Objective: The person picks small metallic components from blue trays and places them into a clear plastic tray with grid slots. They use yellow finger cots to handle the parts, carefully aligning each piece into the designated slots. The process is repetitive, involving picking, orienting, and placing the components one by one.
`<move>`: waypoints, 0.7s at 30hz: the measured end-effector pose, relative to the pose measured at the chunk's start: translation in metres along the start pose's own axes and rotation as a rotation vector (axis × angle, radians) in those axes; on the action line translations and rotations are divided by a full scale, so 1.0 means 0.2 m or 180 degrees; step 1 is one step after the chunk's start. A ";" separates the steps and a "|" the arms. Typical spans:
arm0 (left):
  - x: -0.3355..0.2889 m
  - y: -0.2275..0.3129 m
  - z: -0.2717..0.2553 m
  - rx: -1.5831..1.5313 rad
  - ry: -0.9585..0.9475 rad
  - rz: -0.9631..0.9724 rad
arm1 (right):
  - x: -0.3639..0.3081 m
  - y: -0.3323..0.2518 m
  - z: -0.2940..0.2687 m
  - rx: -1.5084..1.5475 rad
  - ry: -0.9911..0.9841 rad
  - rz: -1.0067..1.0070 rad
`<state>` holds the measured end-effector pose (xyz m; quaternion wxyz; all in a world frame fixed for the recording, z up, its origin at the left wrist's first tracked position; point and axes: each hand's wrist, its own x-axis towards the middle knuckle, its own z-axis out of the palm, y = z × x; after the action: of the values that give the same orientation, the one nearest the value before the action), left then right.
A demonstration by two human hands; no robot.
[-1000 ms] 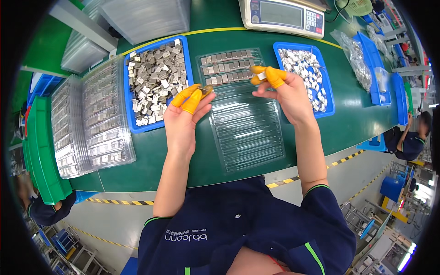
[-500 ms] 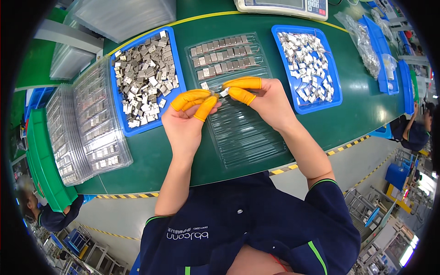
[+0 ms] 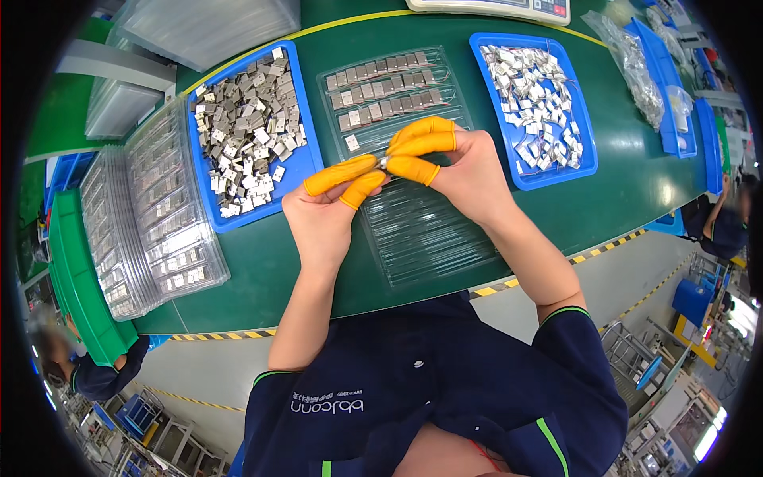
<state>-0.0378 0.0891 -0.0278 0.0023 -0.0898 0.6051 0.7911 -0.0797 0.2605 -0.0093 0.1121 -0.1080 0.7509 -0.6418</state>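
Observation:
My left hand (image 3: 330,203) and my right hand (image 3: 461,163), both with yellow finger cots, meet fingertip to fingertip over the clear plastic tray (image 3: 429,246). Pinched between them is a small white connector (image 3: 383,162), mostly covered by the fingers. The left fingertips close on a small grey piece against it, nearly hidden. In the tray's far part lie rows of small grey and silver blocks (image 3: 389,86), with thin wires at their right ends. One lone silvery block (image 3: 352,143) sits nearer, just beyond my left fingertips.
A blue bin (image 3: 306,163) of grey and silver blocks stands left, another blue bin (image 3: 590,151) of white wired connectors right. Filled clear trays (image 3: 179,238) are stacked at far left beside a green bin (image 3: 83,278). A scale (image 3: 493,6) stands behind. Other people work at both sides.
My fingertips have come closer together, bringing the white connector and the grey piece into contact or nearly so. The right fingers now cover more of the connector. The view has shifted slightly.

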 end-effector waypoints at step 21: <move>-0.01 0.14 -0.16 0.0478 0.0034 0.0237 | 0.09 -0.03 0.08 -0.1259 0.0447 -0.0926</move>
<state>-0.0343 0.0512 -0.0083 -0.0236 -0.0710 0.6657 0.7425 -0.0914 0.2391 -0.0066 -0.0572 -0.1899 0.8443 -0.4978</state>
